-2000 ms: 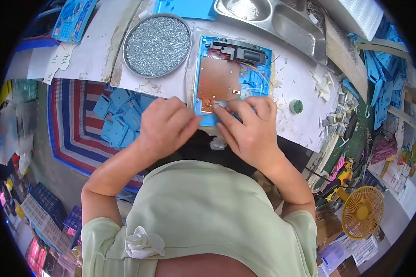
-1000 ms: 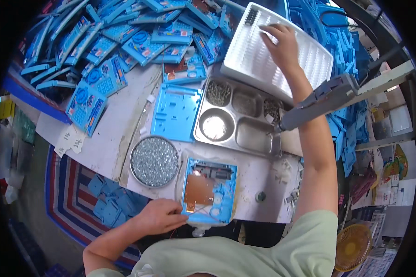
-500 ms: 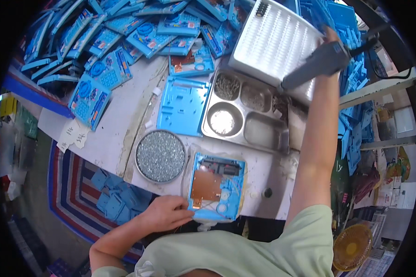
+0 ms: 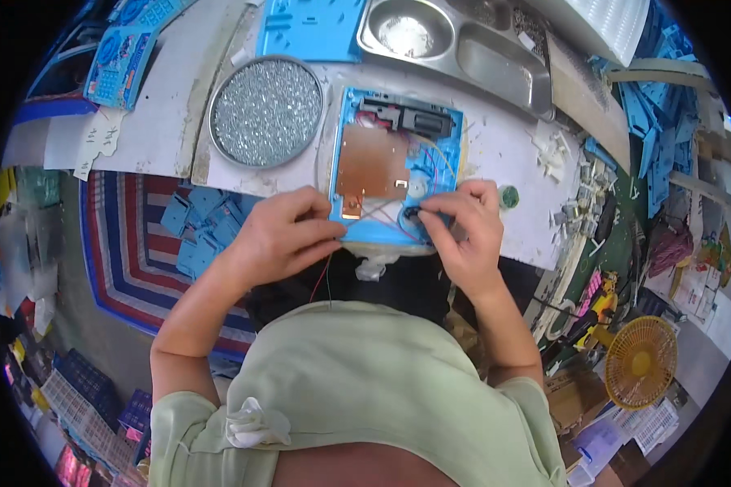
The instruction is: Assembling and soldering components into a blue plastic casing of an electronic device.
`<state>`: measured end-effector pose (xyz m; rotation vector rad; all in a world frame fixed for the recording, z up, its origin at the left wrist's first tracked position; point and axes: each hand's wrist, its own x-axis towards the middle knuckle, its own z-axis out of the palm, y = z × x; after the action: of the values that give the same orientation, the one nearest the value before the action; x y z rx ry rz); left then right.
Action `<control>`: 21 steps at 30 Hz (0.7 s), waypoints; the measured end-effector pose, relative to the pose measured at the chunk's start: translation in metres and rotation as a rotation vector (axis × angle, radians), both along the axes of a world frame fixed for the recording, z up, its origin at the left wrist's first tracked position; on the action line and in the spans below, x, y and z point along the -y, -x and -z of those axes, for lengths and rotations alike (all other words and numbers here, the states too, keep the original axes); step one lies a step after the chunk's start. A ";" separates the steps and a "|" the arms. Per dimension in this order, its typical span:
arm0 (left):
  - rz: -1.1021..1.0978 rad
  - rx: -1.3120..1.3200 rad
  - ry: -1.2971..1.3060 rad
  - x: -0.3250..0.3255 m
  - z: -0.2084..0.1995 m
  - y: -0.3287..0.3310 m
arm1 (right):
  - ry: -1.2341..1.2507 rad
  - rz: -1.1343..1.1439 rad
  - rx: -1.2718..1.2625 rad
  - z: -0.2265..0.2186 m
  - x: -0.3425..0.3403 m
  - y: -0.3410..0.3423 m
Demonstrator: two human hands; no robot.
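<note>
A blue plastic casing [image 4: 390,232] lies open-side up at the table's front edge. Inside it sit a brown circuit board [image 4: 371,162], a black rectangular component [image 4: 425,122] and thin wires. My right hand [image 4: 473,235] is closed, thumb and forefinger pinching a small round black part [image 4: 413,214] at the casing's lower right round recess. At the opposite front corner my left hand [image 4: 288,235] has its fingers together against the casing's edge. Thin red and dark wires hang below those fingers; whether they are gripped is hidden.
A round tray of small metal screws [image 4: 266,114] stands left of the casing. Behind are a blue panel [image 4: 310,28] and a steel compartment tray [image 4: 471,69]. A white ribbed tray [image 4: 605,20] is at the far right. Small metal and white parts [image 4: 581,195] lie at the right edge.
My right hand has come back from the white tray to the casing, now with the small black part. My left hand stays at the casing's corner. The view has tilted nearer to me.
</note>
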<state>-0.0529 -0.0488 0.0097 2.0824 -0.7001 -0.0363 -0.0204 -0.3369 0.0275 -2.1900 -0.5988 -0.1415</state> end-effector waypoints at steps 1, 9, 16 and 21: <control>-0.003 -0.002 -0.001 0.000 0.001 0.000 | 0.023 -0.020 0.041 0.001 -0.001 -0.004; -0.017 0.013 0.004 0.002 0.004 0.000 | 0.184 -0.221 0.165 -0.012 0.004 -0.020; -0.001 0.016 0.005 0.001 0.002 -0.002 | -0.010 -0.324 0.111 0.021 0.021 -0.033; 0.028 0.028 -0.035 0.000 0.000 -0.007 | 0.002 -0.311 0.167 0.026 0.024 -0.030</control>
<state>-0.0458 -0.0492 0.0097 2.1100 -0.7507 -0.0359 0.0095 -0.3606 0.0020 -2.0707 -1.0247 -0.1596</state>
